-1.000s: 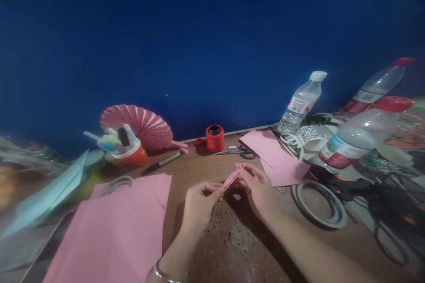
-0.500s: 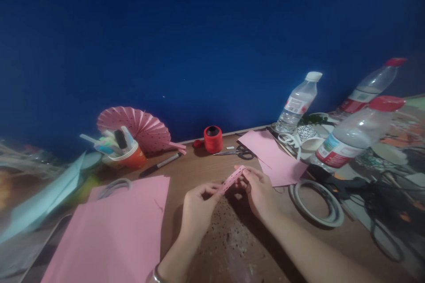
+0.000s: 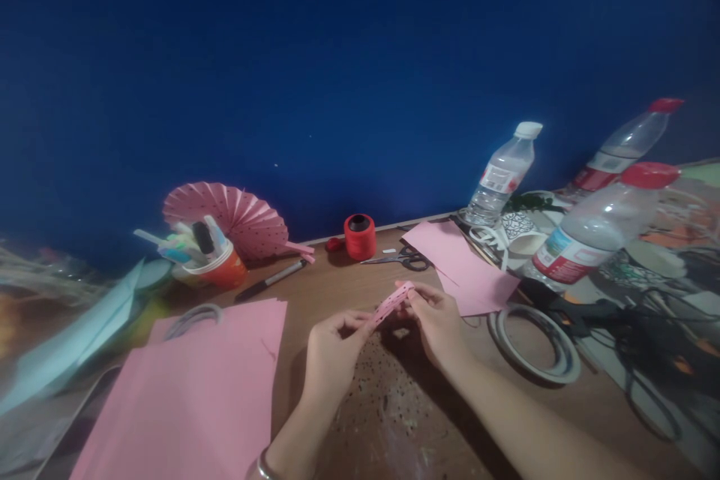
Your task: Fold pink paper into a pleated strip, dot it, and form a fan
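Observation:
A narrow folded strip of pink paper (image 3: pixel 391 303) with small dark holes is held slantwise above the table. Its lower left end is pinched between the thumb and fingers of my left hand (image 3: pixel 336 345). At the upper right end, my right hand (image 3: pixel 439 322) grips it between thumb and fingers. Small dark bits lie scattered on the brown table beneath both hands. Behind them are black-handled scissors (image 3: pixel 413 259) and a red thread spool (image 3: pixel 360 238). A pleated pink fan (image 3: pixel 239 221) with dark dots leans against the blue wall at the left.
Pink sheets (image 3: pixel 191 390) lie at the left under a tape roll, near a marker (image 3: pixel 270 282) and an orange pen cup (image 3: pixel 222 268). At the right are a pink sheet (image 3: pixel 469 270), a larger tape roll (image 3: pixel 569 364), a glue gun, cables and plastic bottles (image 3: pixel 596 229).
The view has shifted very slightly. The pink strip is tilted a little differently between my fingers, and both hands keep their hold on it.

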`<action>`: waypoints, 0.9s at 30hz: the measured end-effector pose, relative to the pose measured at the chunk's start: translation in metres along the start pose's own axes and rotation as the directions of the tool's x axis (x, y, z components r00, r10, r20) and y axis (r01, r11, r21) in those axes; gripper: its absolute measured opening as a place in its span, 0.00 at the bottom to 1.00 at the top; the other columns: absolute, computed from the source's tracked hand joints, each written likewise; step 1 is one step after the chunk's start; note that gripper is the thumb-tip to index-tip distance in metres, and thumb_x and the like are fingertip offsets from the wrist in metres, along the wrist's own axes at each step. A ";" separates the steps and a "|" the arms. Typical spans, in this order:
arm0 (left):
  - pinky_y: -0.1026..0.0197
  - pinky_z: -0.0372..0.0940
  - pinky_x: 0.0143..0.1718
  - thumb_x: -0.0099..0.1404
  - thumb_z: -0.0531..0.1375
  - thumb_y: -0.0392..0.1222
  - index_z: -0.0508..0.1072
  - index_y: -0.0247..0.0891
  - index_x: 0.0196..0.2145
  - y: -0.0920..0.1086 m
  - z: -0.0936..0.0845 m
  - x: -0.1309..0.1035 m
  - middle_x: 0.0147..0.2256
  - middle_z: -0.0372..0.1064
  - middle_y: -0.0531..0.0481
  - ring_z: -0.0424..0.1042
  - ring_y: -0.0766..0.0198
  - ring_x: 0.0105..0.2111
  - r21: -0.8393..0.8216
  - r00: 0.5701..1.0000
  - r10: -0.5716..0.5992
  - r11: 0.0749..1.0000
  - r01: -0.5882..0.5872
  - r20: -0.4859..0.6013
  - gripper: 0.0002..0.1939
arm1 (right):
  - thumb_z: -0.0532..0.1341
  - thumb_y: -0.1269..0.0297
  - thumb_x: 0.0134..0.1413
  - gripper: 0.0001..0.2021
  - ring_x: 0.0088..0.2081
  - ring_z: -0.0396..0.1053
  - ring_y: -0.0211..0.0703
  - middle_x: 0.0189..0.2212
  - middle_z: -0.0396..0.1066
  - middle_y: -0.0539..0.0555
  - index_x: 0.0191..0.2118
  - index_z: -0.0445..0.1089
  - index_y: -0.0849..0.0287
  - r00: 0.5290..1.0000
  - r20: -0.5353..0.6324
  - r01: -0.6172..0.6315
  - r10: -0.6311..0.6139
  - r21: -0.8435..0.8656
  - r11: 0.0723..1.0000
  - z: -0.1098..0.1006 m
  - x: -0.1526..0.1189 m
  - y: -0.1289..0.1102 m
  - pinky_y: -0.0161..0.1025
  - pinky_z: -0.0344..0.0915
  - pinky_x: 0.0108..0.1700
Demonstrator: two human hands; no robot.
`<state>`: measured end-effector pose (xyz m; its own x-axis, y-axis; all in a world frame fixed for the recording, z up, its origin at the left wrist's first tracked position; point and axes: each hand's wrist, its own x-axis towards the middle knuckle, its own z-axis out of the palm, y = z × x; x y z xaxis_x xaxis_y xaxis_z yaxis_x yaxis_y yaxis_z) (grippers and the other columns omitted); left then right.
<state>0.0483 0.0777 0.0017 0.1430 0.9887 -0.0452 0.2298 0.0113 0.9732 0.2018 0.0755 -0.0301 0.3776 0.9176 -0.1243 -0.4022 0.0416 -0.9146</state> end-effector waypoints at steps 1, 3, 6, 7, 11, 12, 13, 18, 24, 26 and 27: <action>0.62 0.63 0.35 0.52 0.61 0.41 0.71 0.35 0.19 -0.001 0.000 0.000 0.30 0.73 0.48 0.71 0.61 0.32 0.016 1.000 0.011 1.000 -0.011 0.004 0.09 | 0.63 0.62 0.40 0.12 0.22 0.65 0.36 0.21 0.70 0.51 0.33 0.73 0.62 1.000 -0.002 -0.006 0.006 0.000 1.000 0.000 0.000 -0.001 0.34 0.65 0.24; 0.62 0.63 0.34 0.53 0.60 0.41 0.71 0.35 0.19 -0.002 0.000 -0.001 0.31 0.73 0.48 0.71 0.62 0.32 0.053 0.999 0.040 0.998 -0.040 0.008 0.08 | 0.62 0.62 0.39 0.11 0.21 0.65 0.37 0.20 0.70 0.51 0.32 0.73 0.62 1.000 -0.022 -0.015 0.015 -0.001 1.000 0.001 -0.001 -0.002 0.34 0.64 0.23; 0.63 0.62 0.34 0.53 0.60 0.40 0.71 0.36 0.19 -0.003 0.001 -0.003 0.31 0.72 0.49 0.70 0.62 0.32 0.114 0.996 0.089 0.989 -0.089 0.005 0.08 | 0.61 0.63 0.41 0.11 0.20 0.65 0.37 0.18 0.69 0.50 0.31 0.73 0.63 0.999 -0.048 -0.011 0.011 -0.017 1.000 0.001 -0.001 -0.001 0.33 0.63 0.21; 0.63 0.62 0.34 0.53 0.60 0.40 0.71 0.37 0.19 -0.003 0.001 -0.004 0.31 0.72 0.49 0.70 0.62 0.32 0.134 0.994 0.108 0.985 -0.108 0.005 0.07 | 0.60 0.63 0.42 0.11 0.20 0.65 0.37 0.18 0.69 0.50 0.32 0.73 0.63 0.999 -0.048 -0.005 0.004 -0.024 1.000 0.000 -0.001 0.000 0.33 0.63 0.21; 0.64 0.62 0.34 0.53 0.59 0.38 0.71 0.38 0.20 -0.005 0.002 -0.005 0.31 0.72 0.51 0.70 0.64 0.32 0.188 0.982 0.188 0.964 -0.188 0.015 0.06 | 0.58 0.64 0.45 0.10 0.19 0.64 0.36 0.18 0.68 0.49 0.33 0.73 0.62 0.999 -0.021 0.046 -0.047 -0.051 0.998 -0.001 -0.002 0.002 0.32 0.62 0.21; 0.64 0.62 0.34 0.54 0.59 0.37 0.71 0.38 0.20 -0.005 0.001 -0.005 0.31 0.72 0.51 0.69 0.64 0.32 0.195 0.979 0.201 0.960 -0.201 0.016 0.06 | 0.58 0.63 0.45 0.10 0.20 0.64 0.36 0.18 0.68 0.49 0.32 0.73 0.62 0.998 -0.013 0.058 -0.059 -0.061 0.996 -0.002 -0.002 0.001 0.32 0.62 0.21; 0.64 0.62 0.34 0.54 0.59 0.37 0.71 0.38 0.20 -0.005 0.001 -0.005 0.31 0.71 0.51 0.69 0.64 0.32 0.199 0.978 0.210 0.958 -0.209 0.016 0.06 | 0.59 0.62 0.45 0.09 0.20 0.64 0.35 0.19 0.68 0.49 0.31 0.73 0.61 0.998 -0.005 0.065 -0.066 -0.074 0.995 -0.002 -0.002 0.001 0.32 0.63 0.22; 0.63 0.62 0.34 0.53 0.59 0.37 0.70 0.37 0.20 -0.004 0.000 -0.005 0.31 0.71 0.50 0.69 0.64 0.32 0.207 0.977 0.215 0.956 -0.208 -0.009 0.06 | 0.63 0.61 0.41 0.11 0.20 0.64 0.36 0.22 0.69 0.51 0.31 0.72 0.62 0.999 -0.008 0.044 -0.045 -0.101 0.994 -0.002 0.000 -0.004 0.35 0.64 0.22; 0.63 0.61 0.35 0.54 0.59 0.38 0.71 0.38 0.20 -0.003 0.001 -0.006 0.32 0.71 0.49 0.69 0.63 0.32 0.213 0.977 0.215 0.954 -0.211 0.005 0.07 | 0.60 0.63 0.42 0.09 0.19 0.63 0.36 0.18 0.67 0.50 0.30 0.72 0.62 0.999 -0.021 0.027 -0.028 -0.071 0.997 -0.002 0.001 -0.004 0.33 0.62 0.21; 0.63 0.61 0.34 0.54 0.59 0.38 0.71 0.38 0.20 -0.002 0.001 -0.006 0.32 0.71 0.50 0.69 0.63 0.32 0.212 0.975 0.220 0.953 -0.217 0.008 0.06 | 0.60 0.65 0.41 0.08 0.20 0.63 0.37 0.19 0.68 0.50 0.30 0.72 0.62 0.999 -0.012 0.039 -0.040 -0.080 0.996 -0.002 0.001 -0.005 0.33 0.62 0.22; 0.63 0.61 0.34 0.54 0.59 0.38 0.71 0.38 0.20 -0.002 0.001 -0.006 0.31 0.71 0.50 0.69 0.63 0.32 0.211 0.974 0.225 0.952 -0.221 0.007 0.06 | 0.60 0.65 0.41 0.08 0.21 0.63 0.37 0.21 0.68 0.50 0.30 0.71 0.62 0.999 -0.007 0.040 -0.040 -0.077 0.996 -0.002 0.000 -0.005 0.34 0.62 0.22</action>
<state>0.0477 0.0716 -0.0002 0.1976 0.9649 0.1730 0.3907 -0.2394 0.8889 0.2056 0.0749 -0.0262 0.3991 0.9125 -0.0898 -0.3216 0.0476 -0.9457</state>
